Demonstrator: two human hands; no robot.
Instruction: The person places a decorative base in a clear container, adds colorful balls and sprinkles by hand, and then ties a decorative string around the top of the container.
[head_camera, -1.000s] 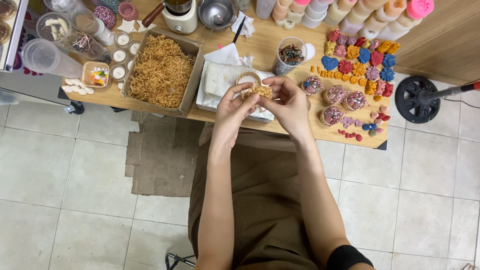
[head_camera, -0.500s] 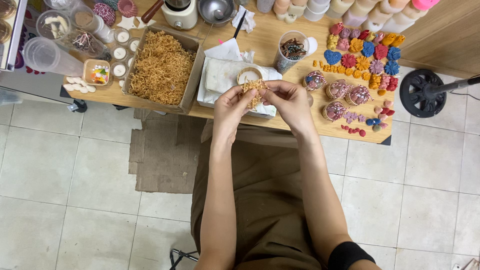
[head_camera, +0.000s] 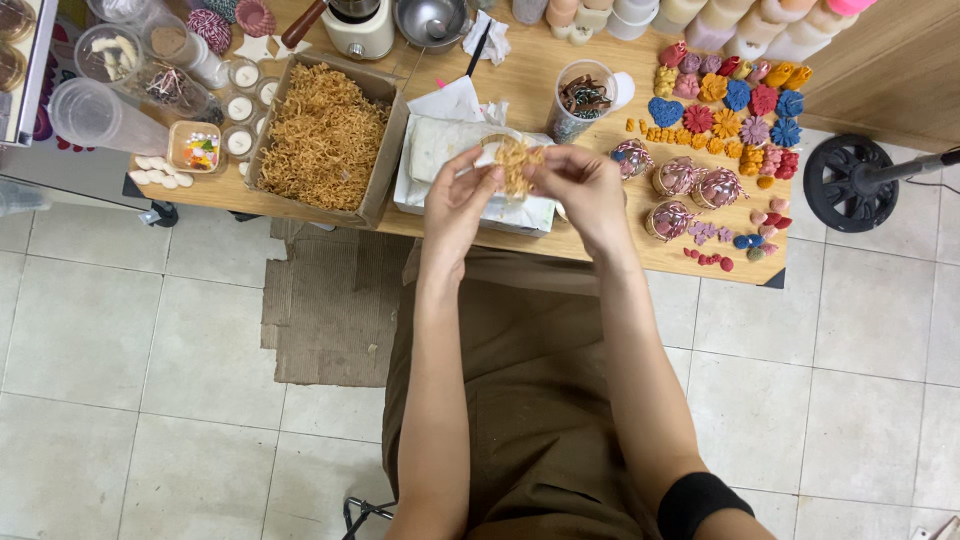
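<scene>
Your left hand (head_camera: 458, 200) and right hand (head_camera: 583, 185) pinch one tuft of shredded filler (head_camera: 517, 163) at upper centre; keep both grips light, shaping it over the white tray (head_camera: 440, 150).

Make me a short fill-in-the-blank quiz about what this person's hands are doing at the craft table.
1. Both hands, the left hand and the right hand, pinch a small tuft of tan shredded ____ between the fingers.
2. A big heap of the same shreds fills the cardboard ____ left of the hands.
3. The colourful flower and heart shapes lie on the ____ side of the wooden table.

Missing words: paper; box; right
</scene>
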